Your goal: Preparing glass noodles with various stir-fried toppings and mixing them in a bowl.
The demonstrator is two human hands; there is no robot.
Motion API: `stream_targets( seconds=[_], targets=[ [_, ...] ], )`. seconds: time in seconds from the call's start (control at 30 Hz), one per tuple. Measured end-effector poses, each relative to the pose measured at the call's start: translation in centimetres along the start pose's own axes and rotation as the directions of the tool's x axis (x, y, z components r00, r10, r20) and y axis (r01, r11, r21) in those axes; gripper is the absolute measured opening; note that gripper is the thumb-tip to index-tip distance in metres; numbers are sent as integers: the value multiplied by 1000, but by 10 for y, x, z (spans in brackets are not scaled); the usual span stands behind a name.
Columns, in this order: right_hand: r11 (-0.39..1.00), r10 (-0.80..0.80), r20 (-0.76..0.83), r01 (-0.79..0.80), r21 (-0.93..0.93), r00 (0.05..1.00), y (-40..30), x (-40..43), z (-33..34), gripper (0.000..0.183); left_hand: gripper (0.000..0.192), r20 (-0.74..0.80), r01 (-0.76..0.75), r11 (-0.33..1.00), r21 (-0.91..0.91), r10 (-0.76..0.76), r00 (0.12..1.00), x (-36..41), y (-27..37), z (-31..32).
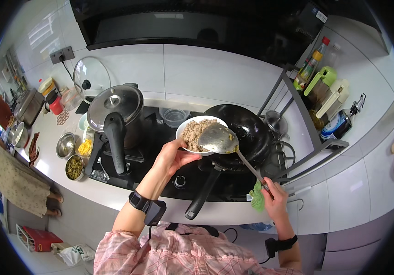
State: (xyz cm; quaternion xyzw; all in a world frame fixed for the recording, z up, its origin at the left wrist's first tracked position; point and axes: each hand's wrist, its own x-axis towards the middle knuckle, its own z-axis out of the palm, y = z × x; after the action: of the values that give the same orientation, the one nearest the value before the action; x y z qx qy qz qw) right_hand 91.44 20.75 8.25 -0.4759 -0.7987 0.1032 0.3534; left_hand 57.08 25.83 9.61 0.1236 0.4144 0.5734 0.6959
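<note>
My left hand [174, 157] grips the near-left rim of a white bowl [213, 153] filled with crumbly cooked minced meat [197, 132]. Gripped by its handle in my right hand [275, 198], a metal wok spatula [219, 138] reaches over the bowl; its blade covers part of the meat and carries yellow bits. Behind and to the right of the bowl, a black wok [248, 125] rests over the hob, with its black handle [204, 194] towards me. The bowl hides part of the wok's left side.
A pressure cooker [116, 110] stands on the hob's left, its handle pointing at me. Beside it are bowls of chopped greens [74, 167] and yellow shreds [85, 147]. A clear plastic container [174, 117] sits behind. A metal rack [303, 120] bounds the right. Another person [14, 175] stands far left.
</note>
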Motion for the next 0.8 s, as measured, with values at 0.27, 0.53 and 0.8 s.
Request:
stream_targets(
  seconds=[0.27,0.53,0.8],
  targets=[
    [998,45,-44,-43,44,998,25,-6,-1,37,39,26,-30,999,-36,31,999,27,0,20],
    [989,140,-134,-131,74,981,40,-20,0,39,37,4,-84,996,-26,84,996,54,1,27],
    [601,511,157,-482,637,845,22,-29,3,34,34,-4,-181,981,75,182,983,62,-5,27]
  ],
)
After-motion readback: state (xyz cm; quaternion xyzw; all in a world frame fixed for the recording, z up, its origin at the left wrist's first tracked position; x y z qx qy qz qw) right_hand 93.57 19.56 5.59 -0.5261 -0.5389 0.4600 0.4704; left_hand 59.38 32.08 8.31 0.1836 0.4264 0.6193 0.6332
